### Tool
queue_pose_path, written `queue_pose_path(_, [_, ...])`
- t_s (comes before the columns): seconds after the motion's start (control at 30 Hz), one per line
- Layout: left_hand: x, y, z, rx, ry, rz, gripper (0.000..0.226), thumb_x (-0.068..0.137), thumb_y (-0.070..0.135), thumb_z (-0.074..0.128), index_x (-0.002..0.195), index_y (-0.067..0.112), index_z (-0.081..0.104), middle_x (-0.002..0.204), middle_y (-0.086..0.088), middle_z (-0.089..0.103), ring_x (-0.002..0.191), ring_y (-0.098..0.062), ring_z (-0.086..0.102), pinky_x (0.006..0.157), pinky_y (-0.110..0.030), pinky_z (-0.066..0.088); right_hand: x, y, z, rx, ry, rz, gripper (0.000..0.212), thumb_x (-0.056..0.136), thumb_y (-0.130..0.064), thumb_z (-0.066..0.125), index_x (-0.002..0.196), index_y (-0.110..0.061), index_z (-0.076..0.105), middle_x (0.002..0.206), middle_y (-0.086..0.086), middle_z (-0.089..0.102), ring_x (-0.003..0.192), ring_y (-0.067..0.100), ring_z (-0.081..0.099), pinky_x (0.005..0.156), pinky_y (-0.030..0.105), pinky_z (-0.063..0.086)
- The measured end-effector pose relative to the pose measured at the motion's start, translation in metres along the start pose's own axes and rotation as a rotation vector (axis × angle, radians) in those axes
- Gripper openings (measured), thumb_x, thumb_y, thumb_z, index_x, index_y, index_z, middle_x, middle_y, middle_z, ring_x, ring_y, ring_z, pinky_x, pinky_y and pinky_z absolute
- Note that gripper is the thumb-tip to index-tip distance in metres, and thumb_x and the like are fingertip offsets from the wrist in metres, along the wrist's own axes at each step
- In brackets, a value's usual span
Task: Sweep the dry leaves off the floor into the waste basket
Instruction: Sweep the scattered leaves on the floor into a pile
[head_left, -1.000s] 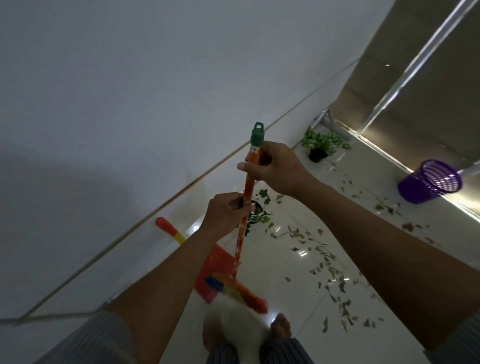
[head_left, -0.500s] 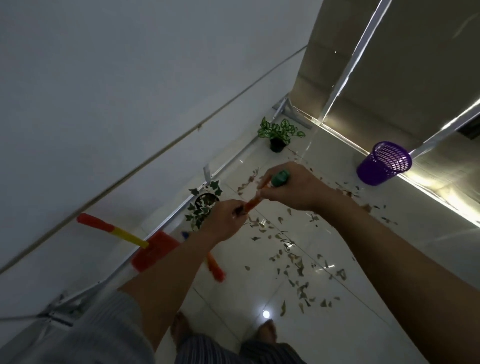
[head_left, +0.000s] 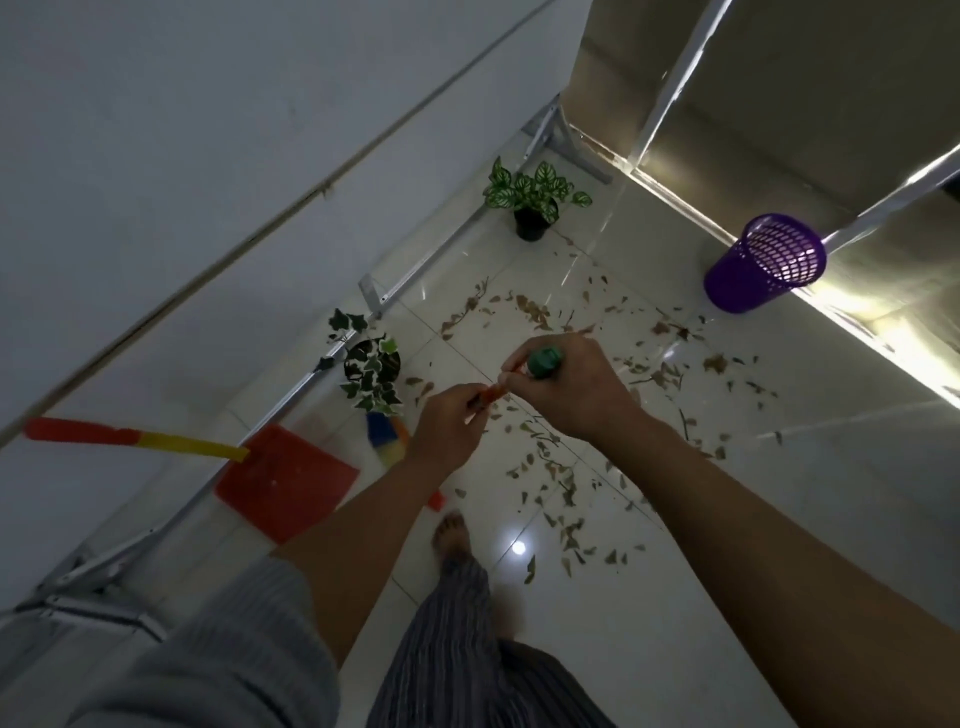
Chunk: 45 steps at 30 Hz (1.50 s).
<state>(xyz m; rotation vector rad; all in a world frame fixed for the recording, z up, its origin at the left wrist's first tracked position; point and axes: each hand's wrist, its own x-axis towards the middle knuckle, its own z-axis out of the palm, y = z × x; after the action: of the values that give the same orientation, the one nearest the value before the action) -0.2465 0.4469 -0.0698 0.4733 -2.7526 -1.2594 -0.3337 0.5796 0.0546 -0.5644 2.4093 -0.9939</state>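
Both my hands grip an orange broom handle with a green cap (head_left: 545, 359). My right hand (head_left: 563, 387) holds the top, just under the cap. My left hand (head_left: 449, 426) holds the handle a little lower. The broom head (head_left: 387, 441), blue, yellow and orange, shows on the floor beyond my left forearm, which hides most of it. Dry leaves (head_left: 550, 467) lie scattered over the white tiles in front of me. The purple mesh waste basket (head_left: 763, 262) stands upright at the far right, next to a bright strip of light.
A red dustpan (head_left: 285, 480) with a red and yellow handle leans at the wall on the left. Two potted plants stand along the wall: an ivy (head_left: 371, 371) near the broom and a green-white one (head_left: 532, 200) farther back. My bare foot (head_left: 452, 535) is on the tiles.
The view has tipped down and swung left, so the basket and leaves sit more to the right. The broom handle now points nearly straight at the camera; the head has shifted toward the ivy pot.
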Motion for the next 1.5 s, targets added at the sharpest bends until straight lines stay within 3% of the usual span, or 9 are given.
queue_pose_path(0.27, [0.050, 0.022, 0.006, -0.056, -0.054, 0.017, 0.009, 0.087, 0.010, 0.061, 0.095, 0.009, 0.065, 0.079, 0.004, 0.060, 0.069, -0.008, 0.053, 0.063, -0.008, 0.039, 0.035, -0.002, -0.030, -0.080, 0.060, -0.017, 0.001, 0.082, -0.021, 0.078, 0.082, -0.022, 0.077, 0.078, -0.007, 0.072, 0.075, 0.007, 0.068, 0.070, 0.022, 0.057])
queue_pose_path(0.4, [0.073, 0.041, -0.002, -0.084, -0.020, 0.055, 0.016, 0.088, 0.011, 0.058, 0.103, 0.012, 0.065, 0.081, 0.007, 0.060, 0.071, -0.005, 0.056, 0.064, -0.003, 0.038, 0.050, -0.012, -0.057, -0.081, 0.107, -0.072, 0.003, 0.084, -0.023, 0.075, 0.081, -0.023, 0.076, 0.075, -0.014, 0.069, 0.071, 0.001, 0.066, 0.065, 0.014, 0.052])
queue_pose_path(0.53, [0.090, 0.053, -0.002, -0.072, 0.057, 0.064, 0.020, 0.087, 0.009, 0.060, 0.106, 0.010, 0.066, 0.081, 0.007, 0.059, 0.066, 0.000, 0.051, 0.064, 0.001, 0.036, 0.070, -0.008, -0.077, -0.018, 0.170, -0.075, 0.005, 0.084, -0.027, 0.075, 0.083, -0.022, 0.076, 0.070, -0.016, 0.066, 0.061, -0.007, 0.061, 0.053, 0.006, 0.043])
queue_pose_path(0.7, [0.094, 0.043, 0.027, -0.063, 0.078, -0.014, 0.020, 0.086, 0.006, 0.062, 0.105, 0.007, 0.066, 0.092, -0.002, 0.067, 0.080, -0.004, 0.055, 0.074, 0.000, 0.039, 0.073, 0.019, -0.072, -0.014, 0.090, -0.056, 0.004, 0.086, -0.027, 0.075, 0.084, -0.024, 0.076, 0.068, -0.019, 0.063, 0.061, -0.004, 0.063, 0.055, 0.007, 0.045])
queue_pose_path(0.97, [0.108, 0.083, 0.069, -0.069, 0.044, -0.090, 0.006, 0.089, 0.007, 0.060, 0.090, 0.003, 0.064, 0.074, 0.006, 0.054, 0.059, 0.004, 0.049, 0.061, 0.003, 0.036, 0.073, 0.051, -0.099, -0.144, 0.043, -0.135, 0.008, 0.086, -0.024, 0.074, 0.082, -0.019, 0.077, 0.073, -0.004, 0.072, 0.065, 0.004, 0.064, 0.062, 0.005, 0.046])
queue_pose_path(1.1, [0.133, 0.116, 0.062, 0.024, 0.065, 0.059, 0.007, 0.090, 0.009, 0.058, 0.093, 0.005, 0.062, 0.074, 0.010, 0.050, 0.058, 0.002, 0.047, 0.061, -0.001, 0.036, 0.087, 0.044, -0.144, -0.094, 0.168, -0.161, 0.018, 0.087, -0.033, 0.072, 0.080, -0.017, 0.075, 0.069, -0.002, 0.070, 0.061, 0.008, 0.065, 0.060, 0.023, 0.055])
queue_pose_path(1.2, [0.155, 0.130, 0.049, 0.018, 0.125, 0.126, 0.016, 0.089, 0.013, 0.062, 0.104, 0.008, 0.065, 0.081, 0.001, 0.066, 0.068, -0.008, 0.061, 0.066, -0.013, 0.050, 0.104, 0.031, -0.173, -0.022, 0.249, -0.175, 0.028, 0.087, -0.039, 0.071, 0.079, -0.012, 0.072, 0.066, 0.002, 0.069, 0.058, 0.014, 0.066, 0.059, 0.034, 0.059])
queue_pose_path(1.37, [0.190, 0.125, 0.033, 0.001, 0.180, 0.164, 0.022, 0.084, 0.017, 0.069, 0.106, 0.012, 0.068, 0.094, -0.002, 0.072, 0.082, -0.010, 0.068, 0.078, -0.024, 0.057, 0.126, 0.023, -0.188, 0.061, 0.285, -0.147, 0.022, 0.088, -0.041, 0.071, 0.079, -0.021, 0.069, 0.063, -0.008, 0.064, 0.049, 0.000, 0.056, 0.052, 0.013, 0.045])
queue_pose_path(1.5, [0.212, 0.102, 0.038, 0.022, 0.149, 0.116, 0.021, 0.084, 0.020, 0.069, 0.104, 0.014, 0.068, 0.093, -0.001, 0.071, 0.079, -0.009, 0.066, 0.077, -0.022, 0.055, 0.140, 0.036, -0.172, 0.112, 0.239, -0.083, 0.020, 0.086, -0.041, 0.074, 0.084, -0.021, 0.072, 0.071, -0.011, 0.068, 0.061, -0.003, 0.063, 0.056, 0.010, 0.050])
